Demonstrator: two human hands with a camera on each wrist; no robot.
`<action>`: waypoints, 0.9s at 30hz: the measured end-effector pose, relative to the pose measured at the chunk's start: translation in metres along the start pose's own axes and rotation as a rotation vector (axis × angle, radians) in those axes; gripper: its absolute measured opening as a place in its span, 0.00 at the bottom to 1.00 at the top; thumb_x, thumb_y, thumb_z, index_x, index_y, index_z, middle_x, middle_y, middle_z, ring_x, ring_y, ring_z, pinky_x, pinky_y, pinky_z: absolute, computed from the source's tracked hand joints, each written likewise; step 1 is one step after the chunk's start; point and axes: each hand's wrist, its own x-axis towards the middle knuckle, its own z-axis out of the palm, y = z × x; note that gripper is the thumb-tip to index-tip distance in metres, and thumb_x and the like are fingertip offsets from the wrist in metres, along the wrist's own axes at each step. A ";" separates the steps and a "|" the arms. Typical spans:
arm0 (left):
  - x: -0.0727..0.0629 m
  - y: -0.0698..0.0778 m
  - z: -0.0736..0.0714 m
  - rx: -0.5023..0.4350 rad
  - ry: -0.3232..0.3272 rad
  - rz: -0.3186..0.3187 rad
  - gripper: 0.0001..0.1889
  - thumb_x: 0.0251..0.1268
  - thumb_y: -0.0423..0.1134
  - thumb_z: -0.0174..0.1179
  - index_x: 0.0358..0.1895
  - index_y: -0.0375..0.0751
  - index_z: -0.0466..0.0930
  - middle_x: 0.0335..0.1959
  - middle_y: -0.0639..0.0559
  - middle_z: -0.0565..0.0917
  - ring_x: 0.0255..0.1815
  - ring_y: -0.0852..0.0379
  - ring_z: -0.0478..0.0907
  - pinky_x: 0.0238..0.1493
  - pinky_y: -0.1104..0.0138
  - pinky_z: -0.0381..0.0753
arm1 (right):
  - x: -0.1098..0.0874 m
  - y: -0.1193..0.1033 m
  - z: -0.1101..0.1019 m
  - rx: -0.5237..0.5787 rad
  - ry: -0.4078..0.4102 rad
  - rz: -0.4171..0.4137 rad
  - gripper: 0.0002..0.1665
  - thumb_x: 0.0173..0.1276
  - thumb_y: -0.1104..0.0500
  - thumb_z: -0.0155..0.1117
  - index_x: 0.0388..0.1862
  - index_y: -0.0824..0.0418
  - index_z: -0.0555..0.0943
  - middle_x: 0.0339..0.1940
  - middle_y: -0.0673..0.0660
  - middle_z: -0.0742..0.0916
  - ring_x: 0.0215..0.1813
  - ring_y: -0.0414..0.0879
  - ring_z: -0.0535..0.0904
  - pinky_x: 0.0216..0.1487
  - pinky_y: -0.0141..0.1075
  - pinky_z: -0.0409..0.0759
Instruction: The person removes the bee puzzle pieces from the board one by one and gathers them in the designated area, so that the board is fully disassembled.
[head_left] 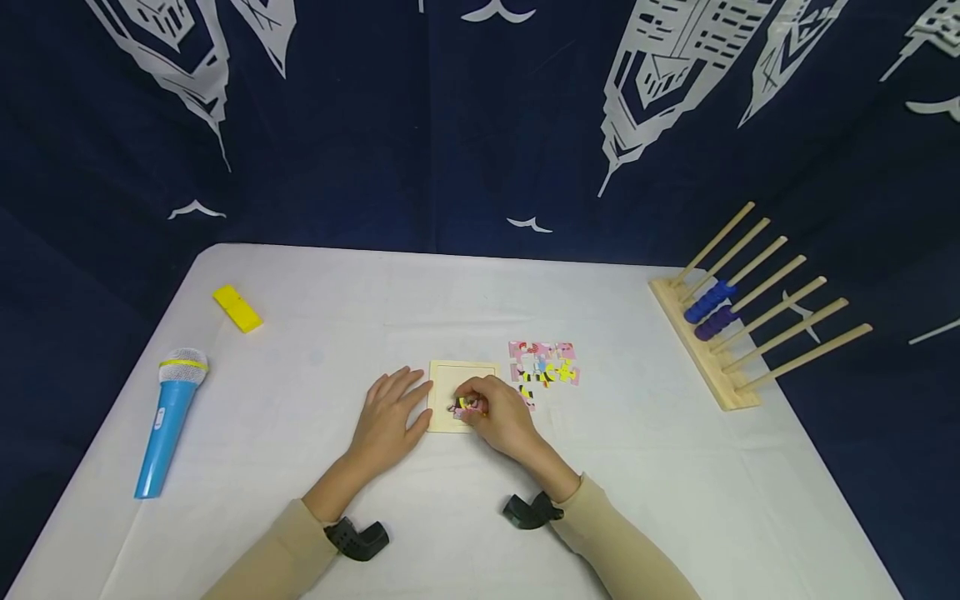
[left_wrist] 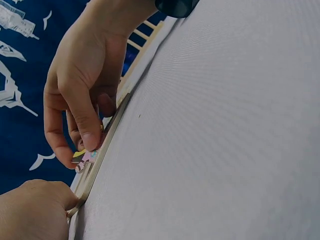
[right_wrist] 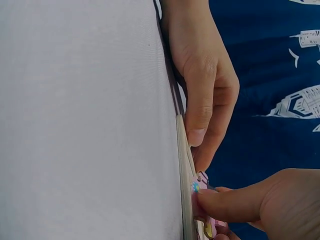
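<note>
A pale wooden puzzle tray [head_left: 444,375] lies flat on the white table. My left hand [head_left: 386,425] rests at its left side, fingers spread and fairly straight, with fingertips right at the rim. Over the middle of the tray, my right hand [head_left: 504,417] pinches a pink, yellow and black jigsaw piece [head_left: 467,405] between thumb and fingers. In the left wrist view the pinched piece [left_wrist: 86,158] shows close over the tray [left_wrist: 102,150]. The right fingers partly cover it. Several jigsaw pieces [head_left: 567,353] with pink edges sit together just right of the tray.
At the left lie a blue toy microphone [head_left: 167,429] and a yellow block [head_left: 237,308]. A wooden peg rack [head_left: 701,350] with blue beads [head_left: 708,302] and purple beads [head_left: 715,323] stands at the right edge. Dark blue patterned cloth [head_left: 337,150] hangs behind the table.
</note>
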 end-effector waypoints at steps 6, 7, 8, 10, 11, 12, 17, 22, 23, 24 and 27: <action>-0.001 0.000 0.000 -0.002 -0.003 -0.005 0.20 0.60 0.38 0.66 0.56 0.37 0.82 0.62 0.41 0.79 0.68 0.40 0.69 0.69 0.42 0.62 | 0.001 0.000 -0.001 0.121 0.012 0.003 0.11 0.59 0.72 0.67 0.34 0.57 0.87 0.27 0.51 0.83 0.27 0.38 0.70 0.29 0.28 0.69; -0.001 0.000 0.001 -0.003 -0.003 -0.006 0.20 0.60 0.38 0.66 0.56 0.37 0.82 0.62 0.41 0.79 0.68 0.40 0.69 0.69 0.42 0.62 | 0.001 0.000 -0.001 0.149 0.010 0.012 0.11 0.59 0.72 0.66 0.34 0.57 0.87 0.28 0.52 0.83 0.27 0.38 0.71 0.28 0.28 0.69; -0.001 0.000 0.001 -0.003 -0.006 -0.007 0.20 0.60 0.38 0.65 0.56 0.37 0.82 0.62 0.41 0.78 0.68 0.40 0.69 0.69 0.42 0.62 | 0.001 -0.001 -0.003 0.174 0.004 0.026 0.11 0.61 0.72 0.64 0.34 0.57 0.87 0.28 0.52 0.84 0.27 0.38 0.71 0.28 0.27 0.70; -0.001 0.000 0.001 -0.004 -0.017 -0.016 0.20 0.61 0.38 0.65 0.57 0.37 0.82 0.63 0.42 0.78 0.69 0.41 0.69 0.70 0.43 0.61 | 0.001 -0.002 -0.007 0.221 -0.007 0.051 0.11 0.62 0.72 0.63 0.34 0.58 0.87 0.30 0.53 0.84 0.27 0.39 0.72 0.27 0.27 0.70; -0.001 0.000 0.001 -0.003 -0.021 -0.019 0.20 0.61 0.38 0.65 0.57 0.37 0.81 0.63 0.42 0.78 0.69 0.41 0.69 0.70 0.43 0.61 | 0.001 -0.002 -0.010 0.239 -0.012 0.063 0.11 0.63 0.71 0.62 0.35 0.58 0.87 0.31 0.53 0.85 0.28 0.40 0.73 0.27 0.27 0.70; -0.001 0.000 0.001 -0.004 -0.026 -0.023 0.20 0.61 0.38 0.65 0.57 0.37 0.81 0.63 0.42 0.78 0.69 0.41 0.68 0.70 0.43 0.61 | 0.002 -0.001 -0.013 0.253 -0.015 0.070 0.10 0.64 0.71 0.62 0.36 0.59 0.87 0.32 0.54 0.85 0.28 0.40 0.73 0.27 0.28 0.71; -0.001 0.001 0.001 -0.010 -0.032 -0.031 0.20 0.61 0.38 0.65 0.57 0.37 0.81 0.63 0.41 0.77 0.70 0.41 0.68 0.71 0.43 0.60 | 0.001 0.009 -0.032 0.280 -0.018 0.104 0.07 0.66 0.67 0.64 0.38 0.60 0.87 0.35 0.55 0.87 0.32 0.41 0.74 0.32 0.28 0.72; 0.000 0.001 0.000 -0.022 -0.024 -0.029 0.21 0.61 0.37 0.65 0.57 0.35 0.81 0.63 0.40 0.77 0.70 0.40 0.67 0.70 0.42 0.59 | -0.006 0.028 -0.056 0.263 0.016 0.170 0.07 0.65 0.67 0.65 0.39 0.62 0.87 0.34 0.58 0.87 0.31 0.41 0.74 0.30 0.27 0.72; 0.000 0.001 0.000 -0.023 -0.024 -0.028 0.21 0.61 0.37 0.65 0.57 0.35 0.81 0.63 0.40 0.77 0.70 0.40 0.67 0.70 0.42 0.59 | -0.007 0.032 -0.061 0.259 0.029 0.190 0.07 0.65 0.67 0.65 0.39 0.63 0.87 0.34 0.58 0.88 0.31 0.41 0.74 0.29 0.27 0.72; 0.000 0.002 0.000 -0.022 -0.023 -0.027 0.21 0.61 0.37 0.65 0.57 0.35 0.81 0.63 0.40 0.77 0.70 0.40 0.67 0.70 0.42 0.59 | -0.009 0.037 -0.065 0.249 0.038 0.204 0.07 0.65 0.67 0.65 0.39 0.63 0.87 0.35 0.59 0.88 0.31 0.41 0.74 0.28 0.27 0.71; 0.000 0.002 0.001 -0.016 -0.023 -0.028 0.20 0.61 0.37 0.65 0.57 0.36 0.81 0.63 0.40 0.77 0.69 0.40 0.68 0.70 0.43 0.59 | -0.014 0.051 -0.076 0.236 0.071 0.247 0.07 0.65 0.67 0.65 0.39 0.65 0.87 0.36 0.60 0.87 0.32 0.42 0.73 0.28 0.27 0.71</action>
